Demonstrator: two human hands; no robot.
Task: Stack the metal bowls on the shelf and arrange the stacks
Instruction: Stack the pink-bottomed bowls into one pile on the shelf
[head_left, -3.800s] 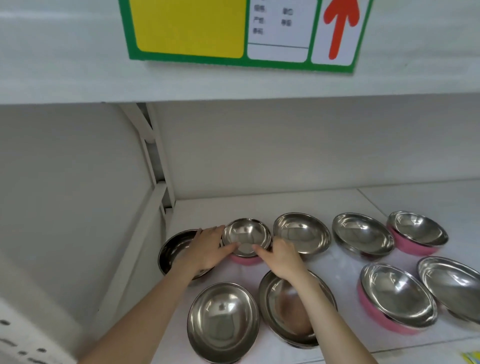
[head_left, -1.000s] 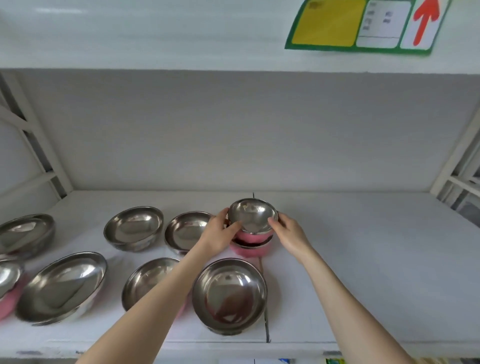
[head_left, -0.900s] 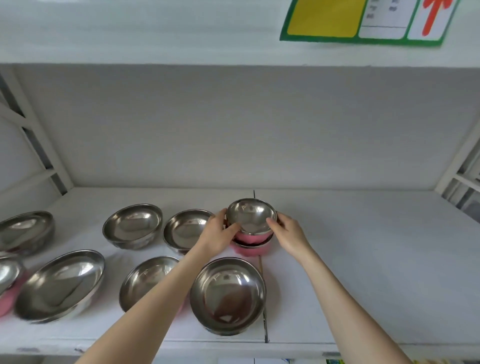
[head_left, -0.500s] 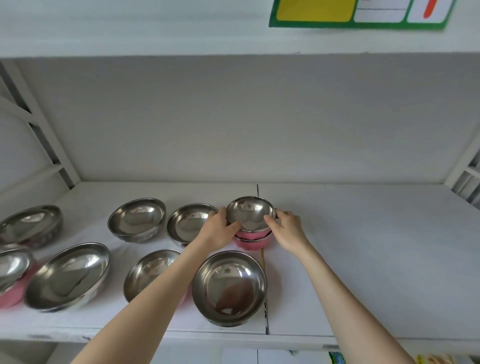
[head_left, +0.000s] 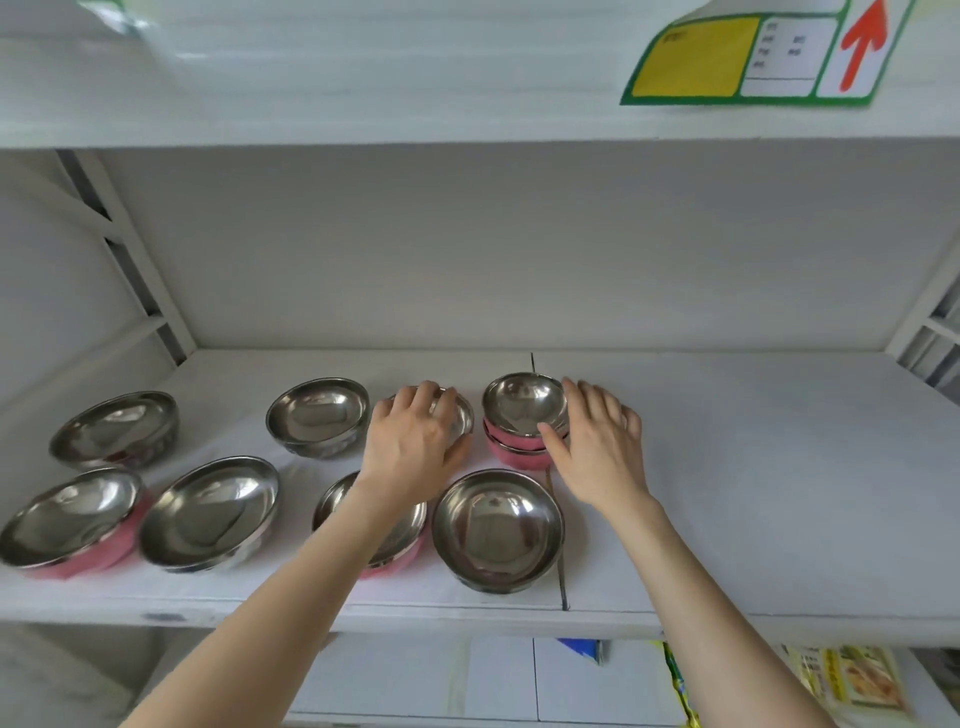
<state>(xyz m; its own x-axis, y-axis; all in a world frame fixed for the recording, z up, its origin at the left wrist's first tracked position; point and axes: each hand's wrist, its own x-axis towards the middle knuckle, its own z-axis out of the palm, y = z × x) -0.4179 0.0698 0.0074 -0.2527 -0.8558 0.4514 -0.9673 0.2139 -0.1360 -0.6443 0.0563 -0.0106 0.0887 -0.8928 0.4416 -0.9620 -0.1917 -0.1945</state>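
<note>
Head view: right hand (head_left: 597, 447), fingers spread, touches the pink bowl stack (head_left: 522, 423); left hand (head_left: 413, 441) covers a steel bowl (head_left: 460, 415), grip unclear; loose bowls (head_left: 497, 530) crowd the shelf (head_left: 753, 493) around it.

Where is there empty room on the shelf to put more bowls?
The shelf is bare right of the pink stack and the right hand, out to the right frame. A strip along the back wall is free too. Left of the stack it is crowded with bowls, where the left hand reaches.
</note>
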